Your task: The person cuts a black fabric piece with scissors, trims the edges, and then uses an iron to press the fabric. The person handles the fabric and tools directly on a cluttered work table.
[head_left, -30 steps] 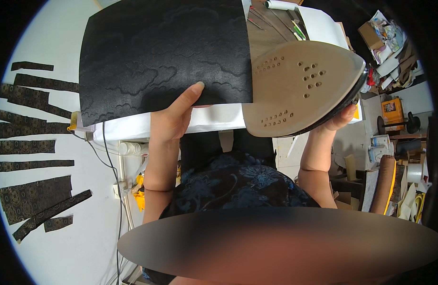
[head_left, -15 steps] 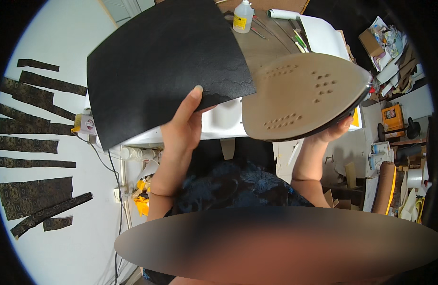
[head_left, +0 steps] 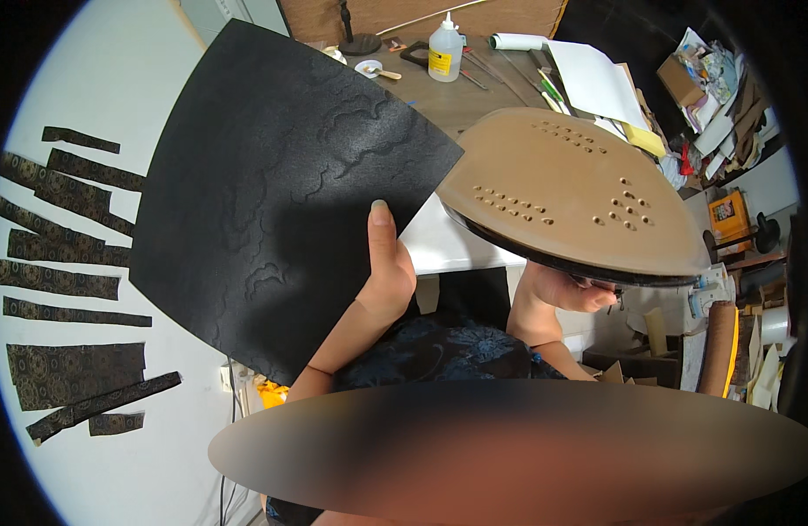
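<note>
the left hand (head_left: pixel 390 276) holds a black sheet (head_left: pixel 246 167) by its near right edge, thumb flat on the upper face, the other fingers hidden behind it. wavy raised lines run across the sheet, which is held up, tilted, over the left part of the bench (head_left: pixel 492 89). the right hand (head_left: pixel 572 289) is closed under an iron (head_left: pixel 562 188), its grip mostly hidden by the plate. the iron's beige, holed sole is turned up, tip to the right; the sheet's right corner overlaps its left end, and i cannot tell if they touch. beyond, on the far bench, stand a clear bottle (head_left: pixel 444 51) and, left of it, a small white dish (head_left: pixel 365 67). thin tools (head_left: pixel 553 92) and white paper (head_left: pixel 597 83) lie to the right. dark patterned strips (head_left: pixel 84 197) line a white surface at far left.
</note>
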### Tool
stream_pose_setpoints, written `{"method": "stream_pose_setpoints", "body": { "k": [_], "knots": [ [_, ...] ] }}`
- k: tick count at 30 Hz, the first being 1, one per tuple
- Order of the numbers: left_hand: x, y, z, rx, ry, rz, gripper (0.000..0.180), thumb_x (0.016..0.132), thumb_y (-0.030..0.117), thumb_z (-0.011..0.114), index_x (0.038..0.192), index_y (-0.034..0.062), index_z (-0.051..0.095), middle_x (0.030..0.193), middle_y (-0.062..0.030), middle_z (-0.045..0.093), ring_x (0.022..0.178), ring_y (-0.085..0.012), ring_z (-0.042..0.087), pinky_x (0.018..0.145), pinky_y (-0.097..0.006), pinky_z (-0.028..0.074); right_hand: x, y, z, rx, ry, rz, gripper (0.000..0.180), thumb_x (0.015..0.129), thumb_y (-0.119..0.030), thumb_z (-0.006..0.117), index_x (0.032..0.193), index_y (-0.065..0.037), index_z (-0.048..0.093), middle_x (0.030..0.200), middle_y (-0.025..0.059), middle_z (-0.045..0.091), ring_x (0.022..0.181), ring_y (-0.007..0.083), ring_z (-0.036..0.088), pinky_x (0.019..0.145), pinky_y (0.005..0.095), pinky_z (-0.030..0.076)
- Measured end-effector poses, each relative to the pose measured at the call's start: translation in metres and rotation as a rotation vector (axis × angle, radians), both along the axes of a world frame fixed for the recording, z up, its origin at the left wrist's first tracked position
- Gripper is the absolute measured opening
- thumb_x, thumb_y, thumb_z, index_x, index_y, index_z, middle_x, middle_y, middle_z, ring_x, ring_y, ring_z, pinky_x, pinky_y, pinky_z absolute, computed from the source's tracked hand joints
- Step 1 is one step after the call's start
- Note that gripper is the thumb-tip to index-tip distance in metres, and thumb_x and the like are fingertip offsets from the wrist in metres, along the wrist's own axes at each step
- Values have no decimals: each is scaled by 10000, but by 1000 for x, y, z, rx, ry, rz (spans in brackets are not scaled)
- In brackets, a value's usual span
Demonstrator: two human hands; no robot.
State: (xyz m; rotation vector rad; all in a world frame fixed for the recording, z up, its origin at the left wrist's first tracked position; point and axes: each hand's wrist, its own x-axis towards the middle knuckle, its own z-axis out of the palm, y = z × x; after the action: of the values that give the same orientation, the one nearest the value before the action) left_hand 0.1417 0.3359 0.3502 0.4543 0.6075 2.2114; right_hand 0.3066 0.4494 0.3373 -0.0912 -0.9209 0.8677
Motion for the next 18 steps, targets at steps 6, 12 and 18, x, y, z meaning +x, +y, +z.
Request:
{"method": "stream_pose_setpoints", "body": {
  "k": [6,12,18],
  "knots": [
    [-3,-5,3,16,-33,-95,384,984,197,435,1258,-70,468,1227,-165,561,1195,-254,493,1070,-419,349,7,-3,14,-145,-39,-149,888,770,-744,457,1348,-75,381,1320,126,451,1206,273,463,1016,474,387],
    [3,7,1,23,-67,-165,386,983,200,436,1255,-72,469,1226,-166,561,1197,-255,492,1073,-418,346,17,-11,44,-185,-212,-297,833,669,-700,685,1116,-55,405,1043,101,491,987,214,540,896,385,473],
    [5,8,2,20,-56,-157,387,983,202,437,1252,-74,470,1224,-167,560,1198,-257,491,1076,-417,343,16,-10,42,-141,-282,-295,798,702,-687,667,1127,-63,409,1063,114,487,1001,217,531,895,387,463]
  ]
}}
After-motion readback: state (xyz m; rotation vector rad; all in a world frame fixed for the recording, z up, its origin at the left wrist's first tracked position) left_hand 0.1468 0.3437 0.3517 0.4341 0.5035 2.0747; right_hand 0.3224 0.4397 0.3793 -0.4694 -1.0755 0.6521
